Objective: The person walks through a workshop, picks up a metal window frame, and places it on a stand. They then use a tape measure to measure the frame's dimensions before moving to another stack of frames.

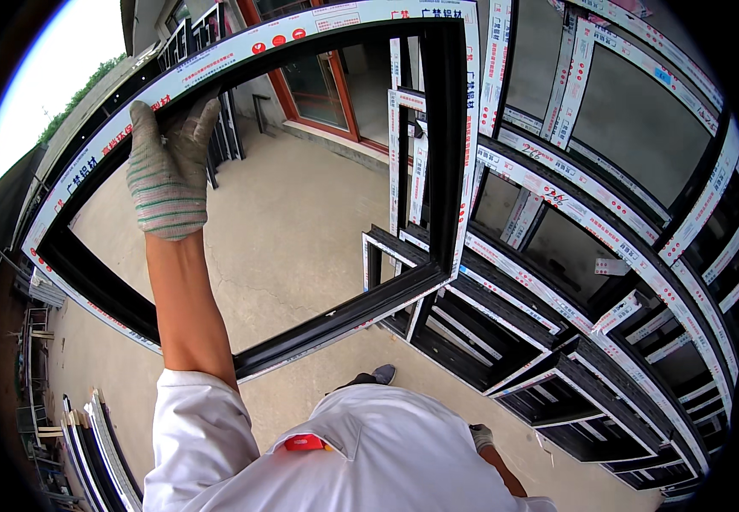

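My left hand point(167, 175), in a pale knit work glove with green stripes, grips the upper bar of a black rectangular window frame point(449, 171). The thumb lies over the bar's outer face, which is covered in white printed protective film. Tilted in front of me, the frame has no glass, and the concrete shows through its opening. My right hand point(483, 439), also gloved, hangs low beside my body. It is small in the picture, and its fingers are too hidden to show whether it holds anything.
Many film-wrapped frames point(557, 192) stand stacked along the right side, close to the held frame. Long bars point(101, 444) lean at the lower left. Behind are a red-brown framed door point(339, 94) and dark profiles point(228, 128). Concrete floor point(301, 222) lies underfoot.
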Action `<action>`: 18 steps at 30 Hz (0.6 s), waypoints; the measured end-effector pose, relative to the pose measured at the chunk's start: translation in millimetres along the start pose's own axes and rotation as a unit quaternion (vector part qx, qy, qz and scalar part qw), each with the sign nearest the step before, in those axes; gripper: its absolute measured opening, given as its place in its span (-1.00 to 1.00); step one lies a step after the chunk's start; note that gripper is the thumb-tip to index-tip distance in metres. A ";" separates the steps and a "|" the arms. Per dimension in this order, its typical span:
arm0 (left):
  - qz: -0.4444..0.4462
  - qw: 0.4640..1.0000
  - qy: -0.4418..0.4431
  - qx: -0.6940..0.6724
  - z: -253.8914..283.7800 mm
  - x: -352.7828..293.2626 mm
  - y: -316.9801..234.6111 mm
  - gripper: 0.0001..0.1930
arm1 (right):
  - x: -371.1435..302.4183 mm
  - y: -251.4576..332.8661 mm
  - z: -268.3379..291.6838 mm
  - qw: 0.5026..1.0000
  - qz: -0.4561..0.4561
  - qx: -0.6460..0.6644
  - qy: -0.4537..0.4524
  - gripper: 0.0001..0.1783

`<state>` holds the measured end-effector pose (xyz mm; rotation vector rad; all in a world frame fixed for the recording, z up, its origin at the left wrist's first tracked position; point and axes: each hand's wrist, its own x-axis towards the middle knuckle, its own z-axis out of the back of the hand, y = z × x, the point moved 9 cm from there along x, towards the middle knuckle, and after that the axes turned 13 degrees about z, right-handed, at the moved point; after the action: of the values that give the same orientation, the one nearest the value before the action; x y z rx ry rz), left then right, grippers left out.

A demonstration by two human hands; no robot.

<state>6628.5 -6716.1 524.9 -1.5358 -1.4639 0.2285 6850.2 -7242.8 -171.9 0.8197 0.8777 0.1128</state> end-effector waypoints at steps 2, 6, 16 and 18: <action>-0.004 1.000 -0.022 0.005 0.1 -4.3 1.4 -0.48 | 0.4 3.7 0.3 1.000 0.003 0.002 -0.002 -0.61; -0.019 0.999 -0.036 0.023 12.3 -5.4 -3.9 -0.45 | 4.9 8.2 -3.1 1.000 0.017 -0.015 0.003 -0.62; -0.074 0.985 -0.115 0.109 22.2 -22.9 -33.5 -0.39 | -4.1 9.3 -3.7 0.998 0.005 -0.059 0.018 -0.57; -0.079 0.983 -0.112 0.125 35.3 -27.3 -30.2 -0.38 | -4.2 -5.4 -7.0 0.995 0.001 -0.093 0.027 -0.56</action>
<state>6576.6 -6727.5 515.8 -1.2157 -1.6556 0.4842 6841.1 -7244.2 -175.4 0.6458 0.9032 0.2152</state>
